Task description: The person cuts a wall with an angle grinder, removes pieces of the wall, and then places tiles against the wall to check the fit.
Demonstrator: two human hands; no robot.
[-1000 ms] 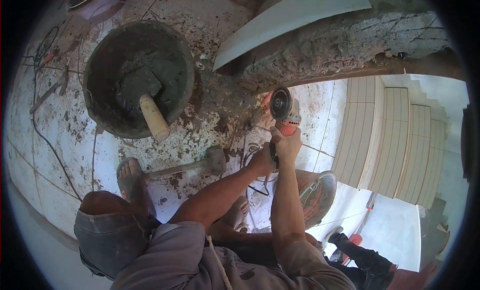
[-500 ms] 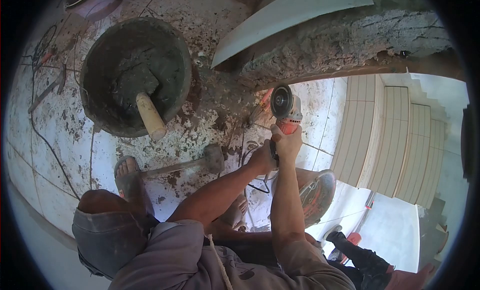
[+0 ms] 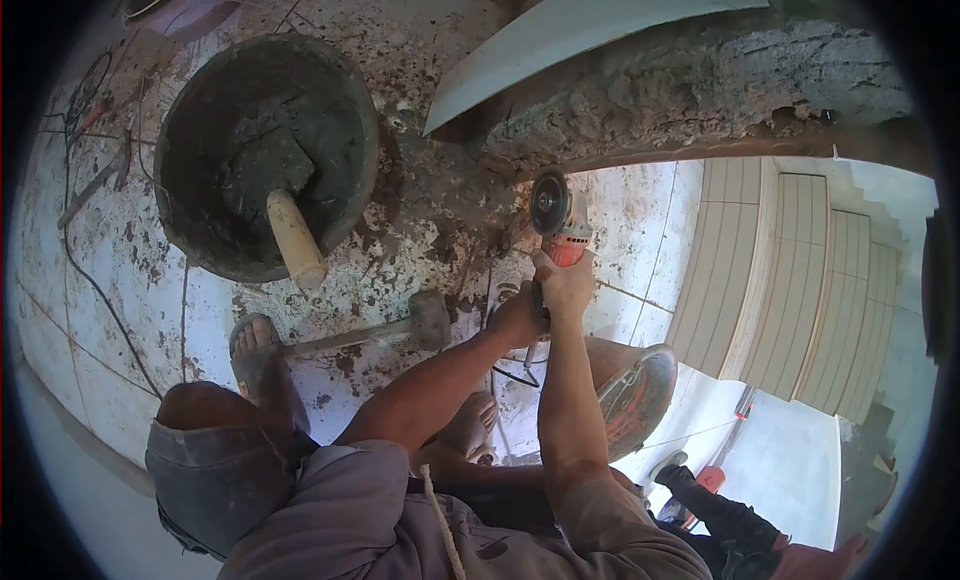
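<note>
An angle grinder [image 3: 567, 253] with an orange-red body is held upright in front of me, its dark round disc [image 3: 549, 203] at the top facing left. Wrapped around the body just below the gear head is my right hand [image 3: 565, 283]. Lower down, my left hand [image 3: 518, 317] closes on the dark rear part of the grinder, mostly hiding it. A black cord [image 3: 515, 377] hangs below my hands. The disc is near the lower edge of a rough mortar-covered ledge [image 3: 640, 105], apparently apart from it.
A black mortar tub [image 3: 175, 210] with a wooden-handled tool [image 3: 297, 242] stands left. A hammer [image 3: 428, 320] lies by my foot. A pale panel [image 3: 590, 30] rests above the ledge. Tiled steps [image 3: 715, 270] rise right; another person's leg [image 3: 730, 510] shows lower right.
The grinder and both hands have shifted slightly left, and the disc has turned a little. The ledge and steps appear shifted slightly right in view.
</note>
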